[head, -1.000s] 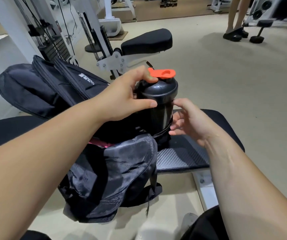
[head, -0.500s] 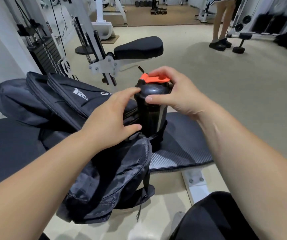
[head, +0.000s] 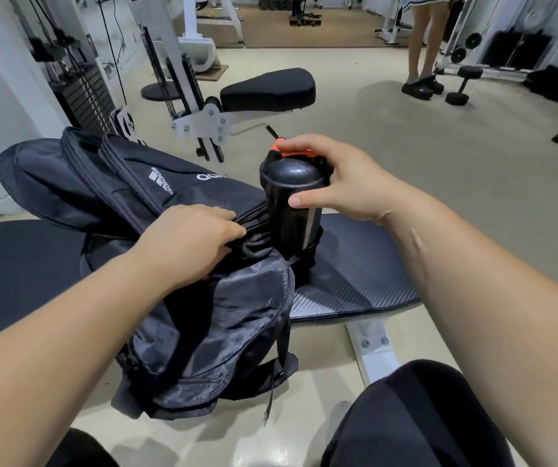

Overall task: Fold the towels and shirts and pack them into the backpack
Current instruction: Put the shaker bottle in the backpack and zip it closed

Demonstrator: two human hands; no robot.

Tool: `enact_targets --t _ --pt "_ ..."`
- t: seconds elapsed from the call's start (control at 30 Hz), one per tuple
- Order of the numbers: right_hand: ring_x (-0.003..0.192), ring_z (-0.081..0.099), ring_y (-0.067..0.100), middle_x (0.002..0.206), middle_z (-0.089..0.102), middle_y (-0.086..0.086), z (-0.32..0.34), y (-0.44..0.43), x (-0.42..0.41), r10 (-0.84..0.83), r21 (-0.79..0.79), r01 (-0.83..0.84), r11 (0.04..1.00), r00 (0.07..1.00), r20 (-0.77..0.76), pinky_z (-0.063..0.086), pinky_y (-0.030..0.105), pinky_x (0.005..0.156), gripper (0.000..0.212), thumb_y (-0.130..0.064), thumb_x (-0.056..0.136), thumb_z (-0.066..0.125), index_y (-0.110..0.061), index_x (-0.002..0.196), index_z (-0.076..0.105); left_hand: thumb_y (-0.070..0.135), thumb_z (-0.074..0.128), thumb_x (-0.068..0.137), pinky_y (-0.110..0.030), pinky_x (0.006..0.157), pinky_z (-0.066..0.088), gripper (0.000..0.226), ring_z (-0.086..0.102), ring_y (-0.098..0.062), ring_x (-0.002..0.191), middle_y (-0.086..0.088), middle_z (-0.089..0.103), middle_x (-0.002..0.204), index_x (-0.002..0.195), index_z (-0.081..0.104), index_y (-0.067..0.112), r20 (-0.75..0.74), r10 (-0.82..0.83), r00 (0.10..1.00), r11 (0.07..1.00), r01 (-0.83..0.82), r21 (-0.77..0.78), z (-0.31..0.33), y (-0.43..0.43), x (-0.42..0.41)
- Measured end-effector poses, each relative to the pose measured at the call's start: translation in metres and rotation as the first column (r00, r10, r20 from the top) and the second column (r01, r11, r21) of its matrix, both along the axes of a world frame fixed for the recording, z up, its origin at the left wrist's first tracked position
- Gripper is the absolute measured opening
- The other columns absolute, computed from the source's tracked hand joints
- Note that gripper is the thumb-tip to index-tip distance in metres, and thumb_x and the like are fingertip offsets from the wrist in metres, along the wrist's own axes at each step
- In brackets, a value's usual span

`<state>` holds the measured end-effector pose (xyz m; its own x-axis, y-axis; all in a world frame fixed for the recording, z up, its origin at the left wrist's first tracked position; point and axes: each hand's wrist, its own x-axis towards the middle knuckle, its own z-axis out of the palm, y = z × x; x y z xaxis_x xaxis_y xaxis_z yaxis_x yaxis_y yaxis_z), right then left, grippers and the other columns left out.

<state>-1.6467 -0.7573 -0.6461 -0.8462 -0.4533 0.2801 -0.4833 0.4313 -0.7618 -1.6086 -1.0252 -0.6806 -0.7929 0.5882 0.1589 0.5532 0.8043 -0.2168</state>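
R hand [head: 335, 183] grips top of upright bottle [head: 289, 200], just right of L hand [head: 186, 244], which clutches backpack [head: 210, 332] fabric; bottle's long axis vertical.

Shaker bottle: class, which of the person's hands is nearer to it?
Right. The right hand grips the shaker bottle around its lid, thumb on the front. The left hand rests on the backpack just to the bottle's left, apparently not touching it.

Single head-worn wide-angle camera looks forward and down, close over the backpack [head: 176, 197] on the desk [head: 355, 274], with the gym floor [head: 439, 170] receding beyond.
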Motion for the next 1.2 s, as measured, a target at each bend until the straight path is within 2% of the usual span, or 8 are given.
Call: enact_targets --t 0.13,0.23,0.4,0.5,0.63,0.73,1.0,1.2 --pt "0.129 0.056 0.006 0.141 0.058 -0.008 -0.004 0.007 0.005 -0.068 -0.088 0.070 0.994 0.997 0.029 0.042 0.036 0.114 0.071 -0.007 0.075 0.086 -0.019 0.138 0.056 0.028 0.066 0.090 -0.044 0.064 0.054 0.014 0.067 -0.037 0.078 -0.008 0.069 0.084 0.091 0.070 0.014 -0.099 0.028 0.995 0.976 -0.006 0.219 0.009 0.006 -0.001" --pt "0.130 0.055 0.005 0.141 0.058 -0.006 -0.001 0.011 0.008 -0.086 -0.112 0.087 0.990 0.996 0.015 0.041 0.035 0.114 0.072 -0.005 0.074 0.087 -0.017 0.138 0.057 0.025 0.066 0.091 -0.044 0.066 0.052 0.016 0.064 -0.039 0.076 -0.011 0.068 0.080 0.086 0.066 0.010 -0.097 0.057 0.994 0.951 -0.025 0.309 0.015 0.015 -0.003" --pt "0.136 0.044 0.008 0.138 0.052 -0.004 -0.005 -0.008 0.012 0.004 0.173 0.027 0.985 0.984 -0.177 0.031 0.021 0.116 0.073 -0.018 0.068 0.089 -0.031 0.134 0.060 0.021 0.071 0.088 -0.045 0.069 0.053 0.011 0.066 -0.040 0.079 -0.012 0.072 0.082 0.088 0.071 0.010 -0.152 0.093 0.984 0.889 -0.013 0.457 0.024 0.013 -0.006" --pt "0.132 0.039 0.001 0.139 0.047 -0.003 -0.027 -0.020 0.022 -0.142 0.127 0.171 0.977 0.967 -0.211 0.028 0.013 0.113 0.075 -0.022 0.068 0.089 -0.038 0.135 0.058 0.020 0.072 0.087 -0.045 0.070 0.054 0.011 0.067 -0.038 0.079 -0.010 0.072 0.081 0.088 0.072 0.010 -0.152 0.103 0.983 0.872 -0.016 0.490 0.020 0.012 -0.002" --pt "0.128 0.050 0.017 0.139 0.046 -0.001 -0.052 -0.024 0.035 -0.439 0.063 0.470 0.880 0.858 -0.267 0.044 0.035 0.109 0.077 -0.042 0.069 0.087 -0.049 0.137 0.051 0.020 0.072 0.088 -0.046 0.070 0.055 0.010 0.066 -0.037 0.079 -0.009 0.071 0.081 0.087 0.072 0.010 -0.149 0.110 0.983 0.847 -0.014 0.531 0.013 0.013 0.000" --pt "0.117 0.056 0.018 0.130 0.046 -0.002 -0.051 -0.023 0.037 -0.548 0.070 0.581 0.811 0.796 -0.256 0.048 0.032 0.102 0.075 -0.055 0.069 0.084 -0.053 0.135 0.047 0.021 0.070 0.090 -0.045 0.071 0.055 0.011 0.066 -0.036 0.080 -0.009 0.072 0.081 0.089 0.072 0.010 -0.141 0.128 0.982 0.832 -0.029 0.554 0.011 0.019 0.000" --pt "0.136 0.039 0.005 0.145 0.047 0.002 -0.022 -0.003 0.001 0.025 0.291 0.016 0.956 0.990 -0.137 0.027 0.014 0.114 0.077 -0.020 0.071 0.090 -0.040 0.135 0.052 0.020 0.071 0.089 -0.045 0.070 0.054 0.009 0.067 -0.037 0.081 -0.009 0.072 0.083 0.090 0.072 0.011 -0.125 0.110 0.986 0.852 -0.029 0.523 0.009 -0.002 0.000" --pt "0.127 0.048 0.006 0.137 0.054 -0.003 -0.045 -0.005 -0.009 -0.168 0.159 0.201 0.967 0.966 -0.198 0.034 0.023 0.114 0.075 -0.034 0.070 0.088 -0.038 0.138 0.054 0.023 0.068 0.090 -0.042 0.070 0.053 0.011 0.067 -0.035 0.081 -0.007 0.072 0.083 0.092 0.071 0.012 -0.106 0.129 0.986 0.861 -0.058 0.506 0.001 -0.004 0.001"
